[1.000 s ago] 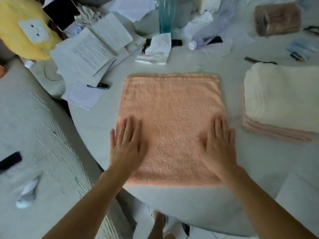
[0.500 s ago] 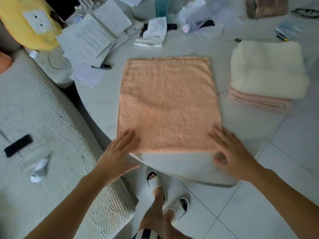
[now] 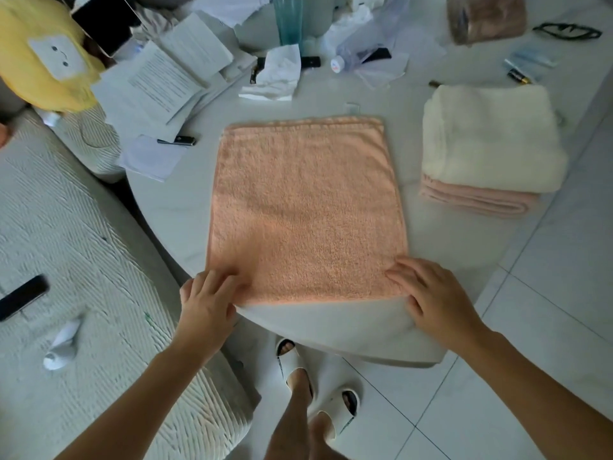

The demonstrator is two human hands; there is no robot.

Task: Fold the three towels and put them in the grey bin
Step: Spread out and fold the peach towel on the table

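An orange towel (image 3: 306,207) lies flat on the white round table (image 3: 335,323), folded to a rectangle. My left hand (image 3: 207,302) pinches its near left corner, fingers curled on the cloth. My right hand (image 3: 431,295) rests on the near right corner, thumb tucked under the edge. To the right, a folded cream towel (image 3: 491,137) sits on top of a folded pink towel (image 3: 477,200). No grey bin is in view.
Papers (image 3: 159,81), a pen (image 3: 177,141), crumpled tissue (image 3: 275,74), a plastic bottle (image 3: 361,51) and a teal tumbler (image 3: 288,18) crowd the table's far side. A white sofa (image 3: 66,260) with a phone (image 3: 21,297) is at left. My slippered feet (image 3: 315,386) stand on tile.
Both hands slid from the towel's surface back to its near corners and took hold of them. The view tilted down, showing the floor and my feet.
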